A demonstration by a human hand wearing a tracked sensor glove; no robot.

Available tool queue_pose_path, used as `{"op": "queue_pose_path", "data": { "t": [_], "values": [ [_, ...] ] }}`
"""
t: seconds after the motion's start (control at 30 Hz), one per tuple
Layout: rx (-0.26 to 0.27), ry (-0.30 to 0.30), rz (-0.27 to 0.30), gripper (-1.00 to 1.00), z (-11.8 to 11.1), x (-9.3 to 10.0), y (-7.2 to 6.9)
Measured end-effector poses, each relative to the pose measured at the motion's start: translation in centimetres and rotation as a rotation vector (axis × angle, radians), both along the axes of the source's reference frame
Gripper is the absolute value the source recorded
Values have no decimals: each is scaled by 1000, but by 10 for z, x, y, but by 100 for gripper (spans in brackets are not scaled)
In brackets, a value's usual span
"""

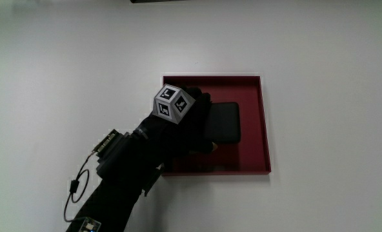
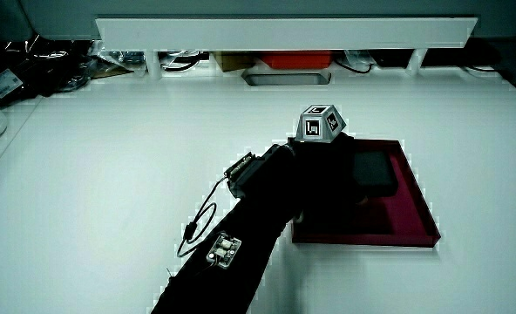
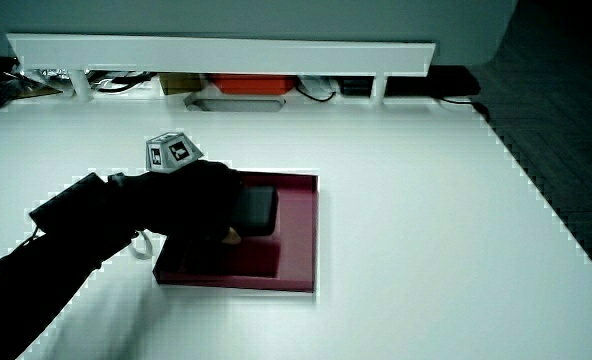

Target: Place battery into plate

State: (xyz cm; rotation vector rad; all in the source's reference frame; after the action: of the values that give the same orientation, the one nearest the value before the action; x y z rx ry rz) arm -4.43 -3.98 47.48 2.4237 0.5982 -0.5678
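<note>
A dark red square plate [image 1: 252, 154] lies on the white table and shows in both side views [image 2: 408, 212] [image 3: 298, 245]. A flat black battery [image 1: 224, 122] sits inside the plate, near its middle [image 2: 376, 172] [image 3: 259, 207]. The hand [image 1: 192, 122] in its black glove reaches over the plate's edge, and its fingers close around the end of the battery that is nearer to the forearm [image 2: 328, 167] [image 3: 204, 200]. The patterned cube [image 1: 171, 103] sits on the back of the hand. I cannot tell whether the battery rests on the plate's floor or hangs just above it.
A low white partition [image 2: 284, 33] [image 3: 221, 52] stands at the table's edge farthest from the person, with a red box [image 2: 288, 61] and a grey tray [image 2: 286, 78] under it. A thin cable [image 1: 78, 183] and a small module hang from the forearm.
</note>
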Motion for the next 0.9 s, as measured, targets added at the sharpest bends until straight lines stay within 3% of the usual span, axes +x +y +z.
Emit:
{"op": "queue_pose_path", "data": {
  "t": [0.57,0.9],
  "values": [
    [-43,-57,40,0,36,24,11],
    [-44,-124,68,0,42,29,15]
  ]
}}
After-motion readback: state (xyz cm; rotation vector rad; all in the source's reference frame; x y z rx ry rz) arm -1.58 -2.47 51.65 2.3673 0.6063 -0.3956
